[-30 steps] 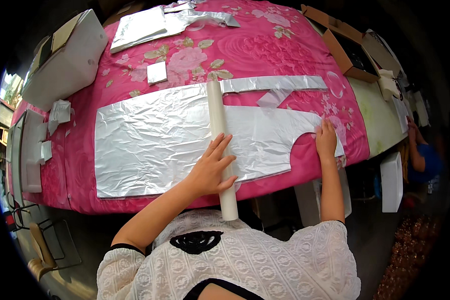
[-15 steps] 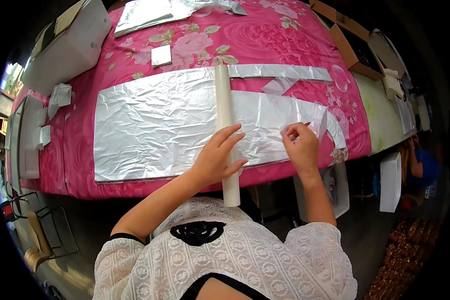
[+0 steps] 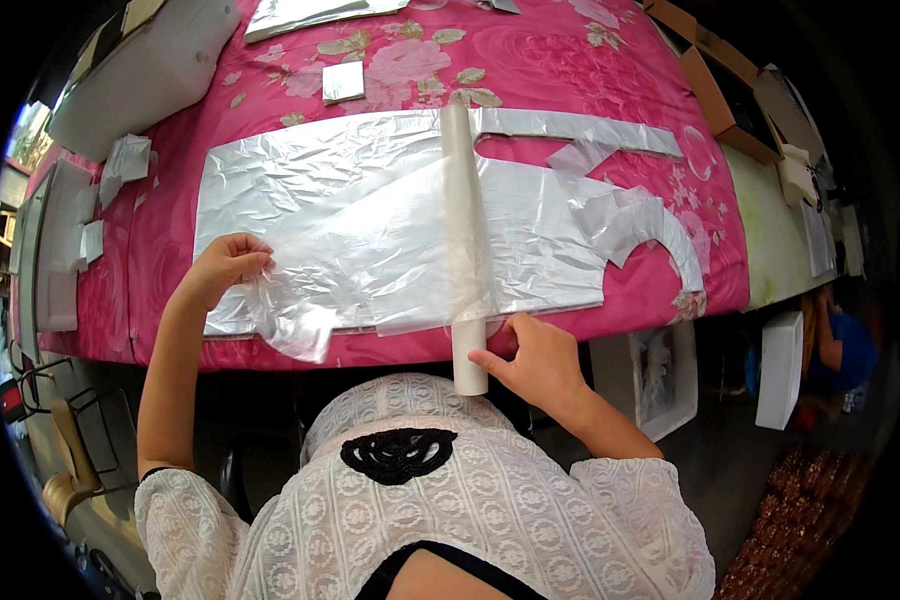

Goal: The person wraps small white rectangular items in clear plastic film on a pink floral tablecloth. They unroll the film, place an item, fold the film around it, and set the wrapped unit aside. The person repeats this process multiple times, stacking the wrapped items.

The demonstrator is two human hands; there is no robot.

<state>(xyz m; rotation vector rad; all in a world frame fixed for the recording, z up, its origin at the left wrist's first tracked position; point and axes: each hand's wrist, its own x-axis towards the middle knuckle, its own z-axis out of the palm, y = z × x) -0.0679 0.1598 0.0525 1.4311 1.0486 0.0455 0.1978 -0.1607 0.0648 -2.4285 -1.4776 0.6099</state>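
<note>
A long pale tube [image 3: 470, 354], which looks like a roll of clear film, lies front to back across a crinkled silver foil sheet [image 3: 270, 170]. My left hand [image 3: 232, 264] pinches the corner of a thin clear plastic film [image 3: 370, 250]. That film stretches over the foil from the tube toward the left, and its loose end hangs crumpled below my fingers. At the tube's near end, my right hand [image 3: 550, 365] is closed against its right side with the thumb on top; the other fingertips are partly hidden. The foil's right part has curved cutouts, with crumpled film [image 3: 630, 222] over one edge.
Pink floral cloth [image 3: 390, 75] covers the table. A small silver square [image 3: 343, 82] lies beyond the foil. A white foam box [image 3: 150, 85] stands at far left, a cardboard box [image 3: 725, 105] at far right. Below the table edge, a white bin [image 3: 670, 375] sits near my right arm.
My left hand has left the tube and moved left with the film, which now spreads over the foil. My right hand has come from the foil's right side to the tube's near end.
</note>
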